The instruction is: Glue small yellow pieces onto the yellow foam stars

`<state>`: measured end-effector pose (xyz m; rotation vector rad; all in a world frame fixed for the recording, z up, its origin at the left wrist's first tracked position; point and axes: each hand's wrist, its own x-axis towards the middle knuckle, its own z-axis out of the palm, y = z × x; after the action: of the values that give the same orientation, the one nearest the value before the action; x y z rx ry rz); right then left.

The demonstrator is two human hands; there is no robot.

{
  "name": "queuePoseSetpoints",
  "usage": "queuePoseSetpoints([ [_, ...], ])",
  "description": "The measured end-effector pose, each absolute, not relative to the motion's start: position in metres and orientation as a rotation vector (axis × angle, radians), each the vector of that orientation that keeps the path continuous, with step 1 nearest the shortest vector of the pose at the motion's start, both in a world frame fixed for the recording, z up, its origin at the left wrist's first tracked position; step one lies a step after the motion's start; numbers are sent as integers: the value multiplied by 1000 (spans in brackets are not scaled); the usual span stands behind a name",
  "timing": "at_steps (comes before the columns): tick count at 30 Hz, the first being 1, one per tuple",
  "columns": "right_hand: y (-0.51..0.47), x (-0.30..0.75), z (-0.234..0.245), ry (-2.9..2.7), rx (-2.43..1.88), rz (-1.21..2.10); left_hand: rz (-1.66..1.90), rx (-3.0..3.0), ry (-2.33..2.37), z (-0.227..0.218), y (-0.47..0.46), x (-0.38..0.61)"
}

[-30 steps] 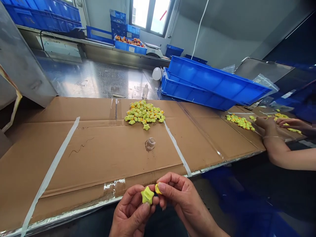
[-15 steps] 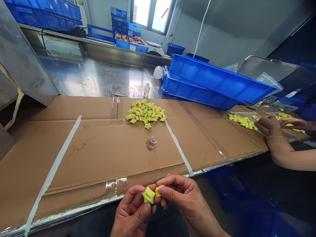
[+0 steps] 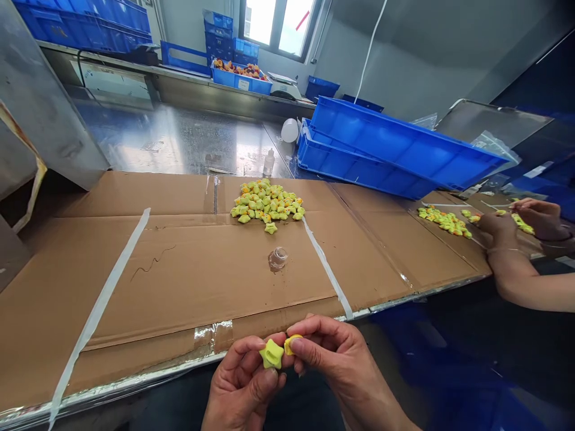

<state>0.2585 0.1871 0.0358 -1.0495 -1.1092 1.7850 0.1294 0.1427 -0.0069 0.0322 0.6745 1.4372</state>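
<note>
Between the fingers and thumb of my left hand is a yellow-green star-shaped piece with a slot-like hollow in its face. My right hand pinches a small orange-yellow piece, partly covered by the thumb, right beside the star. Both hands are close together just off the front edge of the cardboard-covered table. Beyond them a small clear cup sits on the cardboard. Farther back lies a pile of similar yellow-green pieces with orange bits, and a single star lies in front of it.
Behind the pile stands a small clear bottle. Large blue crates are stacked at the back right. On the right, a co-worker's hands are over more yellow-green pieces. White tape strips cross the cardboard.
My hands hold nearly the same pose with both pieces. The view has shifted slightly. On the right, one of the co-worker's hands has lifted a little.
</note>
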Motion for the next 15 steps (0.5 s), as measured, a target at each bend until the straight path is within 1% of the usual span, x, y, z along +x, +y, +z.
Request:
queuePoseSetpoints([
  [15,188,257,32,-945,-1109,1923,1446,-3,766,-4,142,131],
])
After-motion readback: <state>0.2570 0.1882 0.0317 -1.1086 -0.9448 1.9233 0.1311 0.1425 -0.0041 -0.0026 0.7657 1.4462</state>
